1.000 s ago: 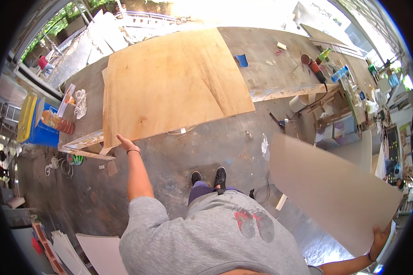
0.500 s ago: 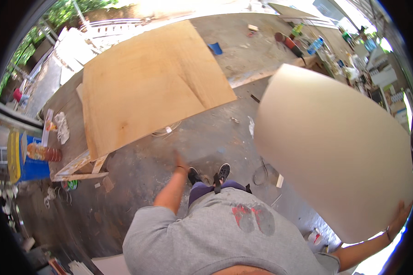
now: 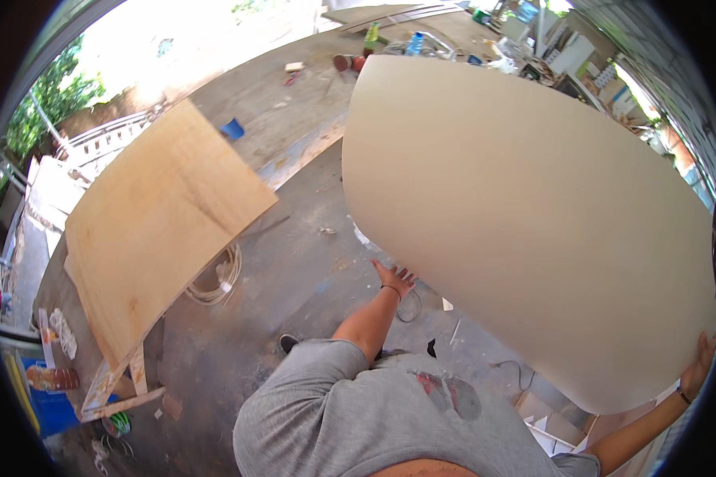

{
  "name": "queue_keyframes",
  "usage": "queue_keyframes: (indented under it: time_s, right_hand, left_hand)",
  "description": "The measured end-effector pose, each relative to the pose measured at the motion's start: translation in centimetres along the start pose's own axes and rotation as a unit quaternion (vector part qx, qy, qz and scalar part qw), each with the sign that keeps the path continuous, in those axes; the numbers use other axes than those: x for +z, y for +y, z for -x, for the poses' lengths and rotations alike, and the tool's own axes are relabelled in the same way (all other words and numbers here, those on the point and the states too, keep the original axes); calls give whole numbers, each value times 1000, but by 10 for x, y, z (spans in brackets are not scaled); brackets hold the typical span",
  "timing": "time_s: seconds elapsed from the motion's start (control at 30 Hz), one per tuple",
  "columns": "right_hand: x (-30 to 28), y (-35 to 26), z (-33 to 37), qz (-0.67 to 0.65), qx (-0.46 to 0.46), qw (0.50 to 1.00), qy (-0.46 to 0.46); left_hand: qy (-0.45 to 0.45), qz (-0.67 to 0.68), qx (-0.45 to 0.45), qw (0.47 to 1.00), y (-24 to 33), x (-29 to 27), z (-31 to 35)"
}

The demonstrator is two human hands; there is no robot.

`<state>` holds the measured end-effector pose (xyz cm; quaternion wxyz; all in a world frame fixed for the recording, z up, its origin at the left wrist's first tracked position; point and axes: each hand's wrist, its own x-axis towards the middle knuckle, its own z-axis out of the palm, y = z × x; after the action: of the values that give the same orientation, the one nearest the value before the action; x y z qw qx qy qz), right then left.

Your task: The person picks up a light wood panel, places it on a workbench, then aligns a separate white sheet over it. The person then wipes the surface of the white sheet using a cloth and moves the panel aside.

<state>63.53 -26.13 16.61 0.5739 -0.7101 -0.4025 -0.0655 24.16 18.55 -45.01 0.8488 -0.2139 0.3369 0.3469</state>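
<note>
A large pale beige sheet (image 3: 525,222), slightly bowed in this view, fills the right side in front of me. At its far right edge my right hand (image 3: 696,370) grips it, with part of the fingers lost against the rim of the picture. My left hand (image 3: 393,278) reaches out by the sheet's lower left edge, its fingers spread. Whether those fingertips touch the edge I cannot tell. On the left, a tan plywood sheet (image 3: 163,215) lies over a workbench (image 3: 310,87), its near edge sticking out past the bench.
Below the plywood, a coil of pale cable (image 3: 227,278) hangs or lies near a wooden frame (image 3: 139,378). A blue bin (image 3: 52,409) stands at the left. On the bench are a blue plastic piece (image 3: 232,129) and bottles (image 3: 414,44). An open box (image 3: 553,425) sits beside me.
My view has turned right, so the plywood sits farther left. The beige sheet now spreads wider across the view. My left hand has moved out from beside my body to the sheet's edge.
</note>
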Motion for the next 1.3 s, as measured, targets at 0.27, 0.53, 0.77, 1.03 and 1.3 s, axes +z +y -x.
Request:
queue_keyframes:
  time_s: [0.27,0.53,0.77,1.03,1.3]
  right_hand:
    - [137,-38,56,140,-72,985,-69]
    - [338,-62,30,141,-202,898,-364]
    - [297,-86,19,76,-91,940,-320]
    - [175,-98,25,-79,30,992,-99]
    - [33,9,32,-67,-2,996,50]
  left_hand:
    - [-14,-41,-76,996,-98,-8,-15]
    - [-12,-133,-132,982,-63,-85,-15]
    - [100,-224,-204,948,-41,-146,8]
    - [66,-28,-136,988,-72,-82,-2]
    - [-256,-148,276,915,9,49,3]
